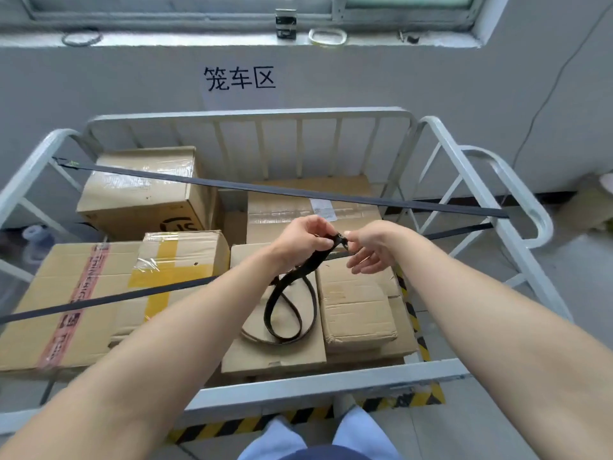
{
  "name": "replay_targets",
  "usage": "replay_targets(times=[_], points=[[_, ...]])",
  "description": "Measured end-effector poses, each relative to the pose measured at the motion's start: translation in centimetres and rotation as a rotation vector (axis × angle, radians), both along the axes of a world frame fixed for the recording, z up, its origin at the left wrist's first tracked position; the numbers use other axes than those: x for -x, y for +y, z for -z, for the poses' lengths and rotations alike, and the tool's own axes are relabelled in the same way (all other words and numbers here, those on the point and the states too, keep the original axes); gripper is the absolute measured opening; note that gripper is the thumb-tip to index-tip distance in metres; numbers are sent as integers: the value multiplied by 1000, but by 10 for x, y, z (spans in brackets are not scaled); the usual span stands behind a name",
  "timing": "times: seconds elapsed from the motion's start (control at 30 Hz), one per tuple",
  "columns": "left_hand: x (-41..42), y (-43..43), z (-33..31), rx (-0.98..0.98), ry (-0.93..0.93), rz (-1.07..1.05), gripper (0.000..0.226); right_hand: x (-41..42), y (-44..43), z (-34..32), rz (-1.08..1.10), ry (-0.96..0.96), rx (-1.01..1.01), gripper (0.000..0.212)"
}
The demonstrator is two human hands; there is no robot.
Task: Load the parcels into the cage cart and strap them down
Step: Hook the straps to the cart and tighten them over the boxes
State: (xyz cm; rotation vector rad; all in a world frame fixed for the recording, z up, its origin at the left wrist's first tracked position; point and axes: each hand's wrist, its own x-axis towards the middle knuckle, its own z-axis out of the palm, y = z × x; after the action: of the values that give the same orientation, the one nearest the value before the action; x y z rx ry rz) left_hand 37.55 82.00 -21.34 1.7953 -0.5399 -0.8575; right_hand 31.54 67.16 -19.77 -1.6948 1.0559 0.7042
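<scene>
Slack hanging from the strap [300,270] at frame centre, above the cage cart [331,376] rail, should be fed through before tensioning. It is gripped by the curled left hand [303,244]; its buckle [341,240] seems pinched by the right hand [368,252]. Parcels [356,303] lie beneath, inside the cart.

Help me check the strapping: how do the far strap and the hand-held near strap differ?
The far strap runs taut and straight across the cage cart; the near strap hangs in a slack loop over a box. Nothing touches the far strap; the left hand grips the near strap and the right hand pinches it. Both are flat and black.
</scene>
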Motion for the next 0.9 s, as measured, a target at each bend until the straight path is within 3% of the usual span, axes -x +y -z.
replay_targets(times=[0.2,0.37,0.53,0.7,0.9], points=[[-14,-13,-58,117,-2,72,27,-16,-10,-57,488,-340,-282,23],[-28,-23,-82,111,-5,77,27,-24,-12,-90,696,-616,-173,14],[-36,-51,-104,154,44,69,23,-27,-24,-109,685,-793,4,17],[-51,-88,-120,160,15,1,13,-23,-55,-126,526,-736,131,14],[-76,-163,-147,164,-65,-1,17,-28,-134,-150,560,-805,160,19]])
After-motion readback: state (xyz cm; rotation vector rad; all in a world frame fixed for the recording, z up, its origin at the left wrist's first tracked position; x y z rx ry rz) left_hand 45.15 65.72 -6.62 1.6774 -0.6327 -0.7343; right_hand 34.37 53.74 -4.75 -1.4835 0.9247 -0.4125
